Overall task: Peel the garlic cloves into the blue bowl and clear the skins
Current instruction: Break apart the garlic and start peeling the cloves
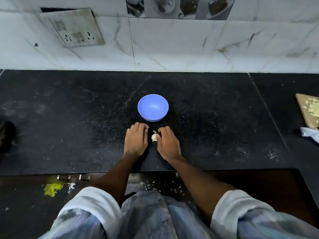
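From the head view we see the blue bowl (pixel 153 107) parked just beyond both hands, handy for dropping cloves. Our right hand (pixel 167 144) pinches the garlic (pixel 154 137) at its fingertips, low over the counter (pixel 69 126); our left hand (pixel 136 139) rests curled alongside, seemingly holding nothing.

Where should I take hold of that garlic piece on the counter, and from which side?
Pinch the garlic across its plump lower body, probably coming from the left with the left hand. Its papery tip points up toward the blue bowl and looks too thin to hold. The right hand already touches its right side, so the left side is open.
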`<state>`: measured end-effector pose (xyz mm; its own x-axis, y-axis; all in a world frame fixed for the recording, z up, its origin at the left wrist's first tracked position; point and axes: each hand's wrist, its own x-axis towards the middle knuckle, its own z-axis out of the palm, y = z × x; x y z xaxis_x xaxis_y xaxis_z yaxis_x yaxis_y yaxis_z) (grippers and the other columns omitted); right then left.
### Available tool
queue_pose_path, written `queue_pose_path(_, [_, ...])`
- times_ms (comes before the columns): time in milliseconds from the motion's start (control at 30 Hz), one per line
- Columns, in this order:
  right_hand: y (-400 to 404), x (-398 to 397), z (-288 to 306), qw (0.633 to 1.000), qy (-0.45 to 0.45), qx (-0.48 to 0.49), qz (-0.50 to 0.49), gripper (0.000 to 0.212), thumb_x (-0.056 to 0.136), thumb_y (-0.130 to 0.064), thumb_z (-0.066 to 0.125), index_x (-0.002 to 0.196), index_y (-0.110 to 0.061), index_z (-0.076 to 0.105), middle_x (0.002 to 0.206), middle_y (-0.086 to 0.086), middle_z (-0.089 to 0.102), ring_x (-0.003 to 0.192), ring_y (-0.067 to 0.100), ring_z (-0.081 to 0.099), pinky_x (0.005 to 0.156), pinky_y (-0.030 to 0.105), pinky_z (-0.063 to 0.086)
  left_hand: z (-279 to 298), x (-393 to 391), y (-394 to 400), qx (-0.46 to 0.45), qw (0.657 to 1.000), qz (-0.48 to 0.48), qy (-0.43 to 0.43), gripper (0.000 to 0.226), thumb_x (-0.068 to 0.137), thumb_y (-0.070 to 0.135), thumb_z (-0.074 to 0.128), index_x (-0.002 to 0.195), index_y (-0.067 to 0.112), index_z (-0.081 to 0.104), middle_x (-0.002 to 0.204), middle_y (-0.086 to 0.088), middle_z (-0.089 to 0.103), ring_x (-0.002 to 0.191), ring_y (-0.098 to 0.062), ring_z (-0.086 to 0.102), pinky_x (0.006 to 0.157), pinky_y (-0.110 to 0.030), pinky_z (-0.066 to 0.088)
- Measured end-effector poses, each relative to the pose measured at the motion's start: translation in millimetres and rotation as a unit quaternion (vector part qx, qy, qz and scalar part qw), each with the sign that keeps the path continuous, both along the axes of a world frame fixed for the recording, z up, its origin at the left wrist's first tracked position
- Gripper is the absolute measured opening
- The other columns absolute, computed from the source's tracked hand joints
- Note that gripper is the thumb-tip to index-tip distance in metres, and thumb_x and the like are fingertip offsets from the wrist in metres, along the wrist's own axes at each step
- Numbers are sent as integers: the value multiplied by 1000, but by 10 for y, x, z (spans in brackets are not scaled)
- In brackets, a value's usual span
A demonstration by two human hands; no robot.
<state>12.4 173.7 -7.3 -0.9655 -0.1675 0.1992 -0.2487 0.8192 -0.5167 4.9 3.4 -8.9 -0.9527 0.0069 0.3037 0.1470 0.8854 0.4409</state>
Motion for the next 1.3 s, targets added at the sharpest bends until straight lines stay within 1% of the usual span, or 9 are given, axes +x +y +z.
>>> queue_pose_path(167, [-81, -38, -19, 996, -82, 29, 4, 30, 101, -20, 53, 131, -15, 54, 124, 5, 50, 112, 25, 55, 86, 43, 53, -189, 56, -41, 7, 998, -51, -39, 26, 105, 26, 50, 125, 21, 65, 111, 1, 64, 96, -25, 58, 82, -42, 43])
queue_pose_path(300, [-211, -49, -51, 995, -99, 21, -11, 25, 100, -23, 50, 121, -14, 61, 118, 6, 54, 106, 27, 57, 82, 46, 53, -272, 43, -34, 8, 994, -95, -51, 35, 105, 33, 44, 128, 18, 66, 110, -1, 64, 94, -27, 58, 80, -44, 45])
queue_pose_path(500, [-284, -139, -61, 992, -113, -41, -49, 17, 97, -18, 54, 111, -12, 62, 110, 8, 58, 94, 33, 62, 77, 48, 52, -286, -70, -29, 39, 994, -80, -66, 24, 102, 15, 61, 124, 18, 69, 109, -2, 66, 94, -28, 59, 81, -45, 47])
queue_pose_path(633, [-391, -221, -39, 976, -125, -134, -115, 12, 91, -16, 58, 99, -14, 66, 101, 5, 64, 91, 27, 63, 82, 45, 52, -271, -62, 64, 115, 988, -45, -97, 24, 101, 14, 60, 124, 19, 67, 115, -3, 69, 100, -27, 60, 87, -45, 50])
queue_pose_path(733, [-432, -288, 4, 949, -157, -203, -185, 6, 88, -20, 63, 85, -18, 68, 85, -3, 69, 81, 17, 65, 78, 41, 55, -243, -44, 85, 185, 975, -43, -113, 27, 99, 7, 59, 122, 19, 68, 117, 0, 69, 105, -20, 61, 90, -37, 50])
queue_pose_path(900, [-417, -339, -28, 913, -204, -277, -218, 7, 79, -20, 73, 77, -23, 67, 71, -7, 72, 65, 14, 71, 67, 42, 63, -163, -99, 79, 284, 947, -8, -149, 37, 89, -8, 63, 108, 20, 76, 102, 10, 75, 92, -5, 69, 86, -22, 55])
queue_pose_path(1067, [-419, -329, -25, 881, -212, -350, -237, 10, 85, -7, 73, 90, -15, 69, 79, 3, 73, 65, 21, 74, 65, 42, 65, -120, -125, 109, 328, 931, 46, -152, 17, 96, 6, 71, 104, 17, 81, 95, 9, 79, 88, -6, 73, 82, -19, 55])
queue_pose_path(1200, [-408, -321, 6, 874, -224, -368, -225, 24, 90, -5, 71, 114, -9, 71, 93, 7, 73, 76, 19, 73, 66, 30, 63, -42, -161, 141, 375, 907, 77, -174, 10, 93, 11, 78, 98, 18, 83, 82, 7, 78, 74, 2, 71, 73, -13, 54])
queue_pose_path(1300, [-405, -307, -16, 879, -233, -364, -202, 15, 89, -9, 74, 103, -10, 79, 87, 4, 78, 79, 19, 76, 75, 36, 65, -34, -167, 140, 388, 895, 106, -194, 8, 92, 13, 79, 93, 19, 84, 80, 8, 79, 76, -1, 73, 76, -19, 56])
